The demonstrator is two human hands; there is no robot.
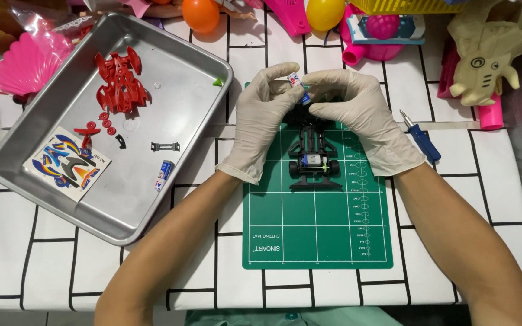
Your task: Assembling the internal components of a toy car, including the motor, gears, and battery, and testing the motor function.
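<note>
Two gloved hands meet at upper centre of the frame: my left hand [265, 115] pinches a small battery [297, 84] between thumb and fingertips, my right hand [364, 118] closes on the front of the black toy car chassis [313, 157] lying on the green cutting mat [315, 229]. I judge it best to steady the chassis flat and ease the cell in straight, without forcing it

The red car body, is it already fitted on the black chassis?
No, the red car body lies in the metal tray, apart from the black chassis.
</note>
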